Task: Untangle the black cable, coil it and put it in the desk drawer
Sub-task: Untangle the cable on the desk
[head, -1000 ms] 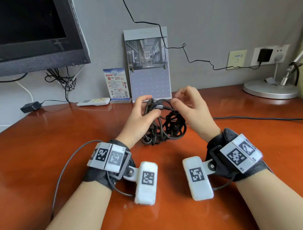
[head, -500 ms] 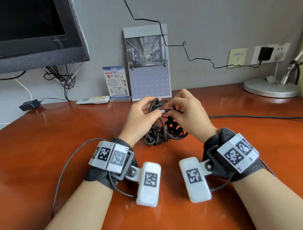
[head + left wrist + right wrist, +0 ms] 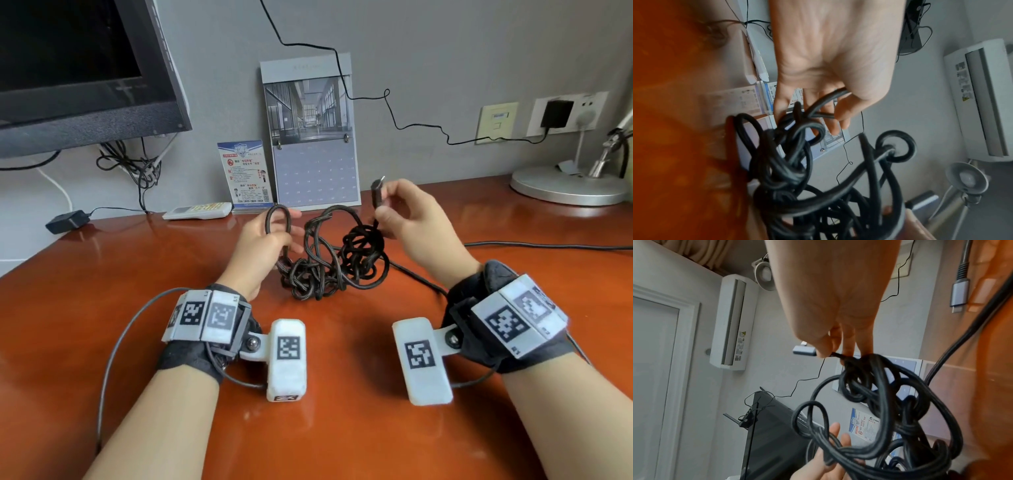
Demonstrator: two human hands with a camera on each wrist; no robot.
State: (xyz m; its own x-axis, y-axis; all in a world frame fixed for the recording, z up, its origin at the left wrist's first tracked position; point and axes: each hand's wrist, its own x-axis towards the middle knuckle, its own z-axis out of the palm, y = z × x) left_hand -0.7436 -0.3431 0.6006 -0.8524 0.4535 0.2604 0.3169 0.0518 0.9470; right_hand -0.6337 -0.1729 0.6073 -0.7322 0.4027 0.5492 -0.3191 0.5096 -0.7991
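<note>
Head view showed our left hand [image 3: 263, 246] with its grip closed around one loop of the tangled black braided cable [image 3: 329, 263], while our right hand [image 3: 411, 219] pinched the cable just below its grey metal plug [image 3: 376, 192], raised above the knot. Between both grips, the knotted mass hung down onto the glossy reddish-brown wooden bench [image 3: 342, 428].

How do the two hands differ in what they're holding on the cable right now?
The left hand grips a loop of the cable; the right hand pinches its end just below the connector. The left hand sits lower, by the tangle; the right is raised, connector pointing up. Both hold the same black cable above the desk.
</note>
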